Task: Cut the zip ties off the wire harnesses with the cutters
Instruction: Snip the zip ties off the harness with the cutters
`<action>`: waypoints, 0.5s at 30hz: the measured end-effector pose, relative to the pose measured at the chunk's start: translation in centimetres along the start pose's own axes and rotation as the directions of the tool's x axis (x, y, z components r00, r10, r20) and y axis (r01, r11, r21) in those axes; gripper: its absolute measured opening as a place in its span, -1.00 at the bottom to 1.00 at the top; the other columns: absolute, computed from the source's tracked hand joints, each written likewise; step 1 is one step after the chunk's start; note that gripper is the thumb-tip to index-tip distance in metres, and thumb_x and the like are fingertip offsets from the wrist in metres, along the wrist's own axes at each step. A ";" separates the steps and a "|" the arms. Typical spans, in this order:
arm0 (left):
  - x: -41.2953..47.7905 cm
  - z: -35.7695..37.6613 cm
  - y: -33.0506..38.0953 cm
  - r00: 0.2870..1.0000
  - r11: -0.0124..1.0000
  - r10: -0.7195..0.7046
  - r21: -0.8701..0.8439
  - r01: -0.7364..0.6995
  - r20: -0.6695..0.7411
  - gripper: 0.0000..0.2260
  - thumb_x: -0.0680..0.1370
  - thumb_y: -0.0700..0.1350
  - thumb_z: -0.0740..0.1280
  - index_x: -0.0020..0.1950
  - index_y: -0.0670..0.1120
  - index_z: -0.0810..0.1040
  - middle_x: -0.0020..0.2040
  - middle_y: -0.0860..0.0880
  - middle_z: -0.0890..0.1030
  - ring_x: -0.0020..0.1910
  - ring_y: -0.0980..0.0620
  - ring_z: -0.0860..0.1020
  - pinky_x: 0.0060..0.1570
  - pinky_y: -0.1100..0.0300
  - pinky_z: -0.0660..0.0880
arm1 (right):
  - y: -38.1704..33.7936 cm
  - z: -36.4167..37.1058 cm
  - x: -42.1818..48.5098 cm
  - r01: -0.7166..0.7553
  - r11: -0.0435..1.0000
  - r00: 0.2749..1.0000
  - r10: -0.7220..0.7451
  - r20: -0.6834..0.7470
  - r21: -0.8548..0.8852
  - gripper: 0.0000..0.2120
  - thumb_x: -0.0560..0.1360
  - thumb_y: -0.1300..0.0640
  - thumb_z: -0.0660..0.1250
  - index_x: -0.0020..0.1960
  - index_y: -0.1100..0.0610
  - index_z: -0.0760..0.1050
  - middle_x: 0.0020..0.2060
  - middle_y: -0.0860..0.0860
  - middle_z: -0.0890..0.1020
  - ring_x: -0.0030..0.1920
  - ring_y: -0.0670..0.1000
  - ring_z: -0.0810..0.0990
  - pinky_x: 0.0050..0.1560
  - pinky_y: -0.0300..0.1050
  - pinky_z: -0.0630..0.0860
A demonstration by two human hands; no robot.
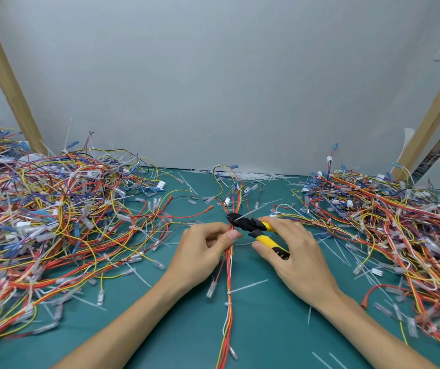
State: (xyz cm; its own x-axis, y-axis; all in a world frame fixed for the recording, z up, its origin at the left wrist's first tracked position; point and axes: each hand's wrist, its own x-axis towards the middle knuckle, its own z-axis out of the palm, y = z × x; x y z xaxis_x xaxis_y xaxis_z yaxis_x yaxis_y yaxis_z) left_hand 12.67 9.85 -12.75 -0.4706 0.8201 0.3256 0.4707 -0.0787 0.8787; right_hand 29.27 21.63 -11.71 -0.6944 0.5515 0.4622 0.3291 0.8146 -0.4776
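Observation:
A wire harness (228, 286) of red, orange, yellow and white wires runs from the near edge up the middle of the green mat. My left hand (202, 251) pinches the bundle between thumb and fingers at mid-table. My right hand (293, 251) grips the yellow-and-black cutters (256, 227) by the handles. The black jaws point left and sit at the bundle just above my left thumb, by a white zip tie (248, 213) sticking out to the upper right. Another zip tie (245, 286) wraps the harness lower down.
A large tangle of harnesses (53, 222) covers the left side, and another pile (386, 222) fills the right. Cut white zip ties (242, 175) lie scattered on the green mat (266, 328) and along the back wall. Wooden posts stand at both back corners.

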 end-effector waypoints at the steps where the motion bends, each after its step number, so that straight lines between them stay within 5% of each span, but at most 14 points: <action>1: 0.0 0.0 0.0 1.000 1.000 0.002 0.016 -0.002 0.000 -0.81 0.59 -0.02 0.32 -0.09 -0.07 0.67 -0.41 0.05 0.37 -0.42 0.12 0.26 -0.40 0.24 0.19 | 0.1 0.0 0.0 0.001 1.000 1.000 -0.001 0.001 -0.009 -0.54 0.44 -0.20 0.40 0.30 -0.09 0.50 0.16 -0.22 0.55 0.22 -0.11 0.46 0.25 -0.01 0.40; 8: 0.0 -0.1 -0.1 0.999 0.991 0.046 0.125 -0.044 -0.012 -0.79 0.57 0.03 0.29 -0.06 -0.04 0.67 -0.37 -0.18 0.42 -0.37 0.09 0.29 -0.34 0.14 0.23 | 0.3 0.1 0.0 0.013 0.998 1.000 -0.014 -0.018 -0.059 -0.55 0.42 -0.09 0.49 0.27 -0.05 0.53 0.13 -0.17 0.57 0.19 -0.05 0.50 0.22 0.02 0.41; 15: 0.0 -0.1 0.0 0.999 0.991 0.039 0.127 -0.036 -0.018 -0.74 0.55 0.08 0.27 -0.02 -0.02 0.68 -0.37 -0.16 0.42 -0.37 0.09 0.29 -0.34 0.15 0.24 | 0.4 0.1 0.0 0.002 0.997 0.999 -0.005 -0.037 -0.074 -0.59 0.44 -0.05 0.48 0.26 0.00 0.55 0.11 -0.13 0.60 0.14 -0.01 0.53 0.16 0.05 0.45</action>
State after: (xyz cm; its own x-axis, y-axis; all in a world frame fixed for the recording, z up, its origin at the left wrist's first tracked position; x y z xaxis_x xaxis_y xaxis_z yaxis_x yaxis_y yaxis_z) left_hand 12.59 9.78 -12.73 -0.4655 0.8061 0.3654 0.5782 -0.0357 0.8151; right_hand 29.33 21.87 -12.00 -0.6717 0.5540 0.4918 0.3741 0.8267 -0.4202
